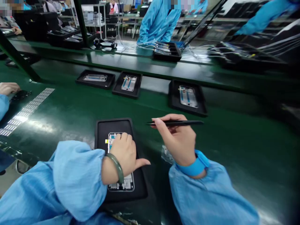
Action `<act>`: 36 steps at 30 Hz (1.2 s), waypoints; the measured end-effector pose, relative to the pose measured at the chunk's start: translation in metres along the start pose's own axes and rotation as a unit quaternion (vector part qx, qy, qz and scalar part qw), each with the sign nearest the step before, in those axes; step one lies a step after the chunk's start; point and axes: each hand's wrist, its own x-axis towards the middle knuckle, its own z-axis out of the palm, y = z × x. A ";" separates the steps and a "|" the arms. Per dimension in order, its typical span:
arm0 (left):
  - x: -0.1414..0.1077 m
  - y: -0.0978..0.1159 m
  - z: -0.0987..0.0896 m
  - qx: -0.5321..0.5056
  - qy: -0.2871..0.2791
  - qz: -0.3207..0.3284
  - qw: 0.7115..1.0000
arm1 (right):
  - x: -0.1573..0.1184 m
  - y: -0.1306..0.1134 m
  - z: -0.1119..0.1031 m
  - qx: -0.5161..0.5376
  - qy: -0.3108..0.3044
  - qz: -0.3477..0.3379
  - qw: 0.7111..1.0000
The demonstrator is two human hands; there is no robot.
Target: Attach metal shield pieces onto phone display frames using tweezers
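Left grip: we pressed fingers flat on the phone frame in its black tray.
Right grip: we pinched black tweezers, closed round them.

a green bench carries four black trays with phone frames and label strips.

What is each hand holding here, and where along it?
The right hand pinches black tweezers near their left end. The left hand holds nothing; it presses flat on the phone frame in the tray.

green workbench, shelving, glare
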 end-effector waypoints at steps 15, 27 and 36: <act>0.135 0.030 0.017 -0.021 -0.034 -0.064 0.997 | -0.035 0.067 -0.105 -0.126 0.169 0.084 0.974; 0.215 0.058 0.020 -0.037 -0.019 -0.072 0.997 | -0.040 0.069 -0.105 -0.254 0.155 -0.011 0.955; 0.216 0.072 0.019 -0.053 -0.025 -0.049 0.997 | -0.041 0.069 -0.105 -0.284 0.149 -0.044 0.946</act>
